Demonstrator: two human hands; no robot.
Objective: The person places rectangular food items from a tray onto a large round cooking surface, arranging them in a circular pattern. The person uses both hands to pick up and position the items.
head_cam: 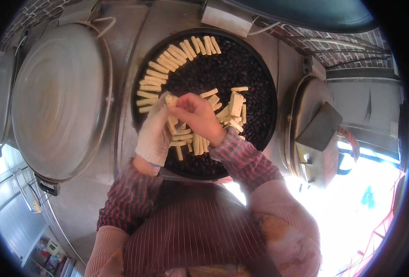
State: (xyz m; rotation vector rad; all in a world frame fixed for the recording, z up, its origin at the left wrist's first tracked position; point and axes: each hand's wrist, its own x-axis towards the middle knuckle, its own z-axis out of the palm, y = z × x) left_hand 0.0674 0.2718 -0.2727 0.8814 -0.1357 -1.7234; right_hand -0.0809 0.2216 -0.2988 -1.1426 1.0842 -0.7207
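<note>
A large round black pan (273, 114) holds a layer of dark pebbles (242, 65). Pale yellow dough sticks (168, 60) lie side by side in an arc along its upper left rim. More sticks (237, 104) are heaped in the middle and lower part, partly covered by my hands. My left hand (156, 131), in a whitish knitted glove, holds a small pale dough piece (171, 100) at its fingertips. My bare right hand (199, 114) pinches the same piece from the right, thumb against forefinger. Both hands are above the pan's left centre, nearly touching.
Left of the pan is a large round metal lid (60, 100) with a dark handle. To the right are another round lid (311, 93) and an angular metal box (318, 149) on it. A dark round lid or pan (304, 14) overhangs the top edge.
</note>
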